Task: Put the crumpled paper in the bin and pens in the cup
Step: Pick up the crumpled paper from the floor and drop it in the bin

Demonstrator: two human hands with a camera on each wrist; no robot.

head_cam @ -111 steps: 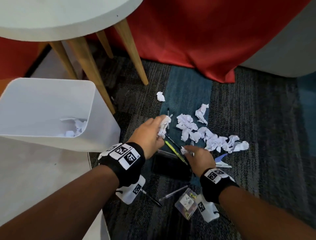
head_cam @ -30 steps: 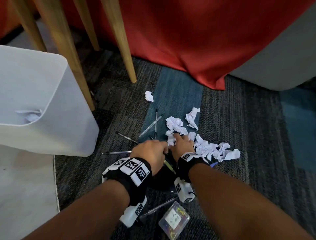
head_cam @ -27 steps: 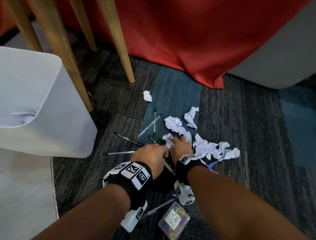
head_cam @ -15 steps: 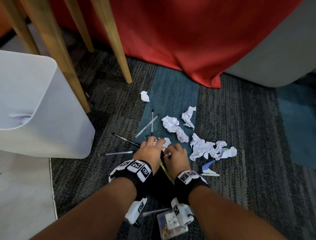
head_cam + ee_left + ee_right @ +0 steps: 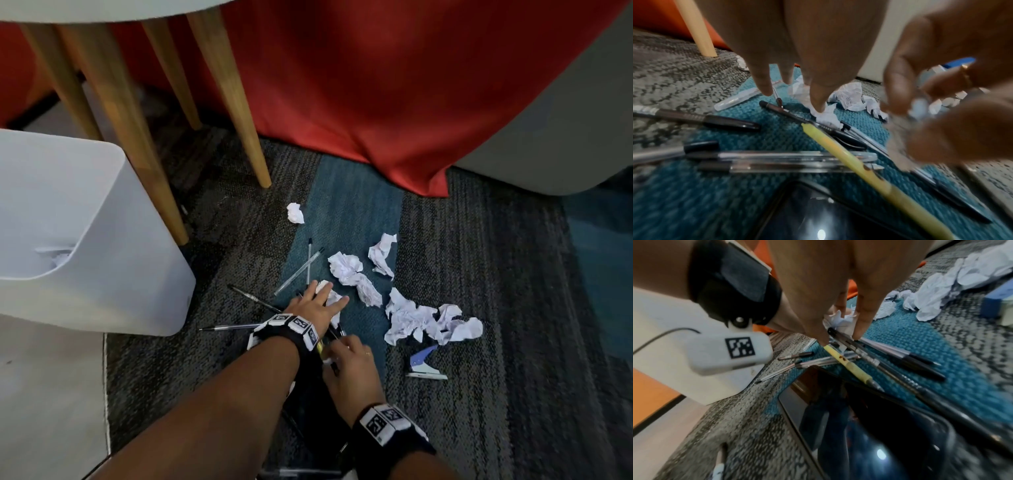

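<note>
On the carpet by the white bin (image 5: 102,240), left hand (image 5: 313,303) lies spread over a crumpled paper (image 5: 329,294); right hand (image 5: 349,356) pinches a paper scrap beside the pens (image 5: 890,356). Paper looks light and soft, so grab it whole.

White crumpled paper (image 5: 346,267) – yellow pen (image 5: 846,364)

soft, even indoor light with faint shadows. a lamp glares off the black phone screen (image 5: 880,453). wrist views blur and bend at their edges.
</note>
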